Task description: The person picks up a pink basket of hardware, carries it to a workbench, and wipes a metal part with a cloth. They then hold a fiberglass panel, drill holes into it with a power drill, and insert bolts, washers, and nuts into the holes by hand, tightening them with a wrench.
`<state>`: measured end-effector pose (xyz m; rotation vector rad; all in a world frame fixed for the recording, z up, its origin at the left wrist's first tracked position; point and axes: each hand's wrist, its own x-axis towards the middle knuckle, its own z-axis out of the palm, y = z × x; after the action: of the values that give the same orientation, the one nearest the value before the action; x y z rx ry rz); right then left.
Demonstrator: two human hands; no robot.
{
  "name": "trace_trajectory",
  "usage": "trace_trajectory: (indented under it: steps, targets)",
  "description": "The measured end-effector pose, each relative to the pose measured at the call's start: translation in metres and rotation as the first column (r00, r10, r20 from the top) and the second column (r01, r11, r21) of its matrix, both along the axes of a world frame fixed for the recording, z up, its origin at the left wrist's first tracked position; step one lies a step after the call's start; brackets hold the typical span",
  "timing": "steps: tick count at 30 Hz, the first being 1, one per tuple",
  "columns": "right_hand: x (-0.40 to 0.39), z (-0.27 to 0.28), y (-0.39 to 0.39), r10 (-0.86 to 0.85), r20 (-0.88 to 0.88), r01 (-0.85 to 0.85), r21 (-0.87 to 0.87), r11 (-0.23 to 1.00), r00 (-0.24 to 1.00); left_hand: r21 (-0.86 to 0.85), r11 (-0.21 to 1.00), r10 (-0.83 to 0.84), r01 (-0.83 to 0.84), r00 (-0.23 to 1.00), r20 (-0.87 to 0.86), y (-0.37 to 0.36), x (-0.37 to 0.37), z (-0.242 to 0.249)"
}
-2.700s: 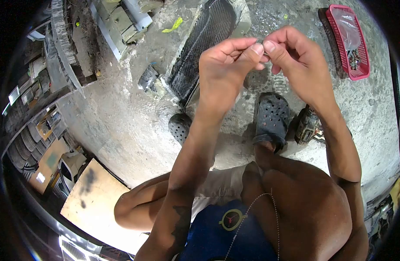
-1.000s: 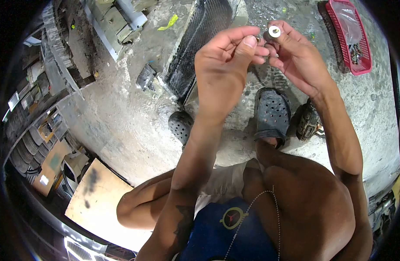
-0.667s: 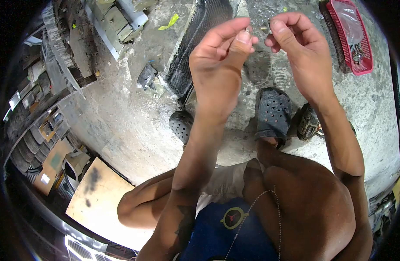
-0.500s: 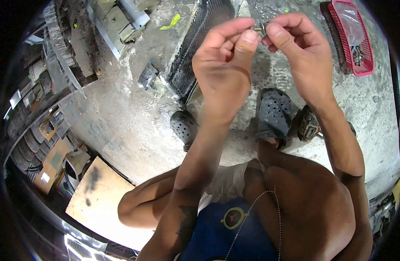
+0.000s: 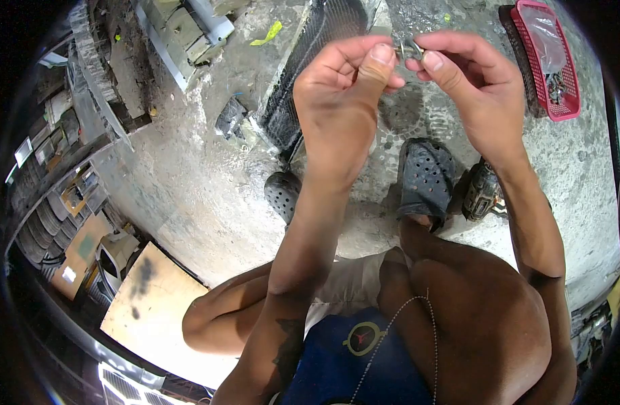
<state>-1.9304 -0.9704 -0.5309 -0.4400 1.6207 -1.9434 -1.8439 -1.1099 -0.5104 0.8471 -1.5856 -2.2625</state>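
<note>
Small metal hardware [image 5: 409,50], perhaps a bolt with a washer, is between my fingertips at the top of the view. My left hand [image 5: 343,94] pinches its left end between thumb and index finger. On the right side, my right hand [image 5: 475,88] holds a round metal part of it in a pinch. Whether the pieces are joined is too small to tell. Below the hands lies the grey floor. A dark carbon-patterned panel [image 5: 289,101] lies just behind and left of my left hand.
A pink basket [image 5: 575,81] with a plastic bag and small metal parts is at upper right. A power tool [image 5: 482,192] lies beside my right clog [image 5: 426,177]. Scrap parts [image 5: 181,34] lie at upper left, and a pale board [image 5: 158,297] at lower left.
My hands have drawn slightly apart, the right one shifting right and down. More of the metal hardware shows between the fingertips.
</note>
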Motion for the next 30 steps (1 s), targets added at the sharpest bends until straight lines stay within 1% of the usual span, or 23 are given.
trace_trajectory:
  steps: [1, 3, 4, 6, 7, 9, 10, 12, 16, 18, 19, 21, 25, 27, 28, 30]
  targets:
    - [0.000, -0.001, 0.000, 0.000, 0.000, 0.000, 0.000, 1.000, 1.000, 0.000, 1.000, 0.000, 0.000, 1.000, 0.000, -0.001, 0.000, 0.001]
    - [-0.001, -0.003, 0.001, 0.008, -0.081, -0.005, 0.026, 1.000, 0.997, 0.071, 0.997, -0.016, 0.015, 1.000, 0.007, -0.003, 0.001, 0.004]
    - [-0.002, -0.003, 0.002, 0.007, -0.081, -0.005, 0.026, 1.000, 0.997, 0.070, 0.997, -0.016, 0.015, 1.000, 0.007, -0.004, 0.001, 0.005]
    - [-0.007, 0.000, 0.005, 0.043, -0.022, -0.041, 0.085, 0.996, 0.999, 0.037, 0.996, -0.087, 0.085, 0.995, 0.049, -0.007, 0.002, 0.007]
    - [-0.010, 0.002, 0.006, 0.042, -0.023, -0.040, 0.084, 0.996, 0.999, 0.036, 0.996, -0.087, 0.086, 0.995, 0.048, -0.007, 0.002, 0.007]
    - [-0.013, 0.006, 0.008, 0.113, 0.051, -0.118, 0.121, 0.986, 0.992, -0.101, 0.987, -0.123, 0.123, 0.992, 0.013, -0.008, 0.004, 0.007]
    - [-0.013, 0.006, 0.009, 0.112, 0.050, -0.117, 0.120, 0.986, 0.992, -0.101, 0.987, -0.124, 0.124, 0.992, 0.013, -0.008, 0.005, 0.006]
    - [-0.012, 0.006, 0.010, 0.127, 0.094, -0.134, 0.080, 0.988, 0.988, -0.227, 0.968, -0.131, 0.109, 0.988, -0.085, -0.007, 0.007, 0.004]
    - [-0.009, 0.012, 0.008, 0.141, 0.100, -0.146, 0.037, 0.989, 0.985, -0.234, 0.970, -0.092, 0.066, 0.991, -0.101, -0.005, 0.008, 0.010]
    - [-0.006, 0.015, 0.007, 0.128, -0.088, -0.124, 0.055, 0.991, 0.988, -0.212, 0.967, -0.128, 0.140, 0.989, 0.070, -0.009, 0.008, 0.019]
    - [-0.007, 0.016, 0.006, 0.129, -0.087, -0.125, 0.053, 0.991, 0.988, -0.213, 0.967, -0.127, 0.139, 0.989, 0.070, -0.011, 0.009, 0.019]
    - [-0.008, 0.018, 0.006, 0.155, -0.184, -0.143, 0.072, 0.987, 0.971, 0.004, 0.986, -0.168, 0.169, 0.976, 0.139, -0.015, 0.009, 0.020]
    - [-0.006, 0.017, 0.005, 0.157, -0.178, -0.144, 0.081, 0.986, 0.971, 0.050, 0.990, -0.137, 0.130, 0.978, 0.159, -0.013, 0.009, 0.021]
    - [-0.002, 0.017, 0.005, 0.164, -0.178, -0.140, 0.138, 0.980, 0.970, -0.013, 0.997, -0.076, 0.077, 0.994, 0.076, -0.011, 0.010, 0.017]
    - [0.000, 0.019, 0.004, 0.163, -0.178, -0.140, 0.139, 0.980, 0.970, -0.013, 0.997, -0.076, 0.077, 0.994, 0.076, -0.010, 0.012, 0.014]
    - [0.004, 0.022, 0.000, 0.123, -0.206, -0.080, 0.204, 0.976, 0.971, -0.177, 0.980, -0.105, 0.091, 0.992, -0.075, -0.010, 0.013, 0.006]
